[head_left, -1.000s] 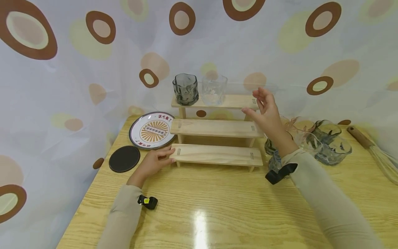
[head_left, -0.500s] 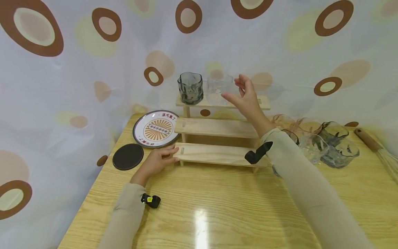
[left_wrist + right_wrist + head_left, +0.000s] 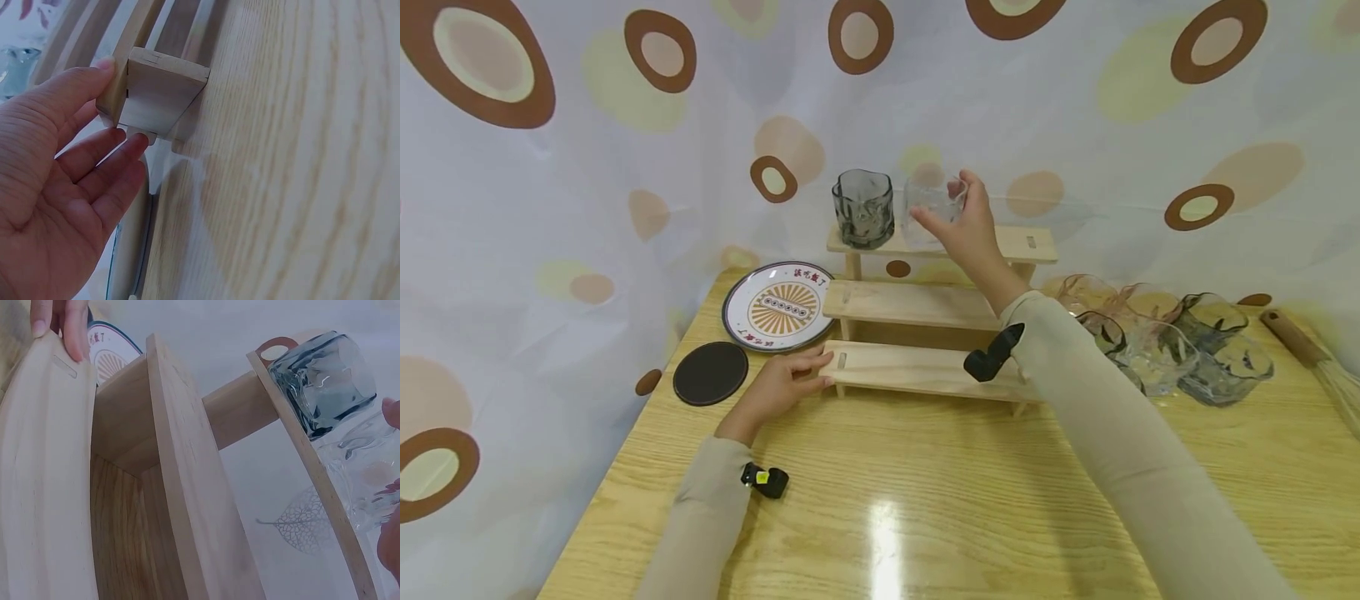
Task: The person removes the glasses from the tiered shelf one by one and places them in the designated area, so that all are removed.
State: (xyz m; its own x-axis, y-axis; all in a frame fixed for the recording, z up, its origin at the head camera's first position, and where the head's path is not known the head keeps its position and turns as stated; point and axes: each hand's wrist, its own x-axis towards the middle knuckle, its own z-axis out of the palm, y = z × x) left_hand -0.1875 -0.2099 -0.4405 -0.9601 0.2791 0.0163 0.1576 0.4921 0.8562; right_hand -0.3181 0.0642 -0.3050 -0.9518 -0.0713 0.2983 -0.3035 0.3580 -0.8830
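A three-tier wooden stand [image 3: 925,367] rises in steps on the table. My left hand [image 3: 781,388] pinches the left end of its lowest board; in the left wrist view the thumb lies on the board's edge, with the other fingers loosely bent below. On the top board, my right hand [image 3: 966,225] holds a clear glass [image 3: 925,221], thumb at its near side and fingers at the far right. The right wrist view shows this clear glass [image 3: 362,469] with only parts of the fingers at the frame's edge. Left beside it stands a smoky grey glass [image 3: 863,210].
Several more glasses [image 3: 1157,354] in pink, grey and clear cluster right of the stand. Beyond them lies a whisk [image 3: 1303,346] with a wooden handle. A patterned plate [image 3: 752,337] and a black round coaster [image 3: 711,374] lie at left. A patterned cloth [image 3: 1037,100] hangs behind.
My right hand has moved left from the top board's right end to the clear glass and taken hold of it. My left hand has kept its place on the lowest board.
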